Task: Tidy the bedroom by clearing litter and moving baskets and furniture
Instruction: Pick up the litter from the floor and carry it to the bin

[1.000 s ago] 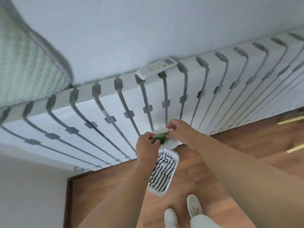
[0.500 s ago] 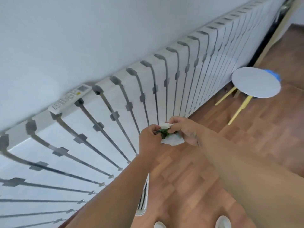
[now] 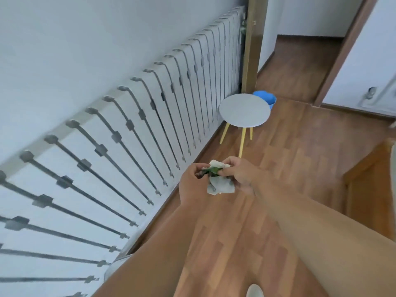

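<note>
Litter (image 3: 217,179), a crumpled white tissue with a green scrap, sits between both hands above the wood floor (image 3: 289,159). Left hand (image 3: 191,183) pinches its left end with curled fingers; right hand (image 3: 237,175) pinches the top and right side. Beyond the hands stands a round stool (image 3: 244,109), a blue basket (image 3: 267,98) just behind it. Left of the hands runs a slatted bed frame (image 3: 120,146) against the wall.

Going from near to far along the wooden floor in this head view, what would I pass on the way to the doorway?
Shoe tip → two hands, left hand and right hand, holding crumpled litter → round table → blue basket → open doorway.
</note>
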{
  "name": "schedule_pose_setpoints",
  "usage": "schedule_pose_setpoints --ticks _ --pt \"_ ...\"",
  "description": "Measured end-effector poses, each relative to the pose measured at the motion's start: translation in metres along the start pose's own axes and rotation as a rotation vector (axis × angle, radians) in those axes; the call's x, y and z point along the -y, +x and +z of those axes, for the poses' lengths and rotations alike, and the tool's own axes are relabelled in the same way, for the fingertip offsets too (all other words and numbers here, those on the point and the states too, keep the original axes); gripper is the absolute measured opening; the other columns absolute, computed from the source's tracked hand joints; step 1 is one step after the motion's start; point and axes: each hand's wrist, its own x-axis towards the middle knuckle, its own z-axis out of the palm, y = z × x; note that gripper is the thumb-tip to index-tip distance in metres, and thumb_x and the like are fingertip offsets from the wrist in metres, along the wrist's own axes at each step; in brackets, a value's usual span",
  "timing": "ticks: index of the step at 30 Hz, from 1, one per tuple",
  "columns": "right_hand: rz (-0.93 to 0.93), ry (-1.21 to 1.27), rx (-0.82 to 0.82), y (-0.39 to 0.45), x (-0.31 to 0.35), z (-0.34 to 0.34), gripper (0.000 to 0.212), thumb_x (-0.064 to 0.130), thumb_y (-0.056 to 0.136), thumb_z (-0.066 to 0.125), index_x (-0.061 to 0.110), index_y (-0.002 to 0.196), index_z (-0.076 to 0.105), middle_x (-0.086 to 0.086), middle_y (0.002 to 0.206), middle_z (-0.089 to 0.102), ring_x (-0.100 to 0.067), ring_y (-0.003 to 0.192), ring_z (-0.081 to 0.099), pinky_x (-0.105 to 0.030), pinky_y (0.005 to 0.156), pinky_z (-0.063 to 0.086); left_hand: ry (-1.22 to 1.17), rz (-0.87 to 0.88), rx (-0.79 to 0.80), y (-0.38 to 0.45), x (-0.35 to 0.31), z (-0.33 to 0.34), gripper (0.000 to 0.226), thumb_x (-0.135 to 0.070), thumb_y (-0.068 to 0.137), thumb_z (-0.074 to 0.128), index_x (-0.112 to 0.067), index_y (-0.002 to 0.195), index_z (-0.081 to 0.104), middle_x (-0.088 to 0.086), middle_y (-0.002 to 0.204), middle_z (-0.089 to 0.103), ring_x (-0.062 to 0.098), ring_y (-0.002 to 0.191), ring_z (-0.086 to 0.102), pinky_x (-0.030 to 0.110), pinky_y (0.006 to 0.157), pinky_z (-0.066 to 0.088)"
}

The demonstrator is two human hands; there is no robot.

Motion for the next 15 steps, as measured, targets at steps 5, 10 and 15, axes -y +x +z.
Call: schedule_pose_setpoints --ticks 5,10,15 --pt "-0.072 0.074 -0.203 -0.006 0.010 -0.103 0.016 0.000 0.084 0.068 0.013 0.083 0.059 -0.009 0.084 0.065 -0.021 0.074 0.061 -0.037 0.065 0.054 -0.017 0.013 0.083 0.011 -0.037 0.097 0.028 -0.026 0.083 0.067 -0.037 0.107 0.060 -0.014 0.105 0.066 0.000 0.093 0.063 0.029 0.082 0.055" --pt "-0.129 0.100 -0.468 -0.009 0.013 -0.169 0.016 0.007 0.084 0.070 0.019 0.082 0.059 -0.004 0.080 0.059 -0.016 0.068 0.056 -0.027 0.052 0.044 0.052 -0.053 0.168 0.030 -0.057 0.165 0.040 -0.045 0.089 0.057 -0.030 0.126 0.052 -0.007 0.122 0.053 0.001 0.097 0.053 0.027 0.085 0.044" --pt "-0.158 0.104 -0.697 -0.006 0.025 -0.233 0.013 0.007 0.086 0.063 0.018 0.086 0.058 -0.001 0.082 0.060 -0.015 0.072 0.058 -0.028 0.057 0.044 -0.005 -0.260 0.429 0.052 -0.084 0.236 0.039 -0.049 0.092 0.051 -0.019 0.116 0.061 0.005 0.096 0.065 0.023 0.083 0.064 0.035 0.074 0.050"
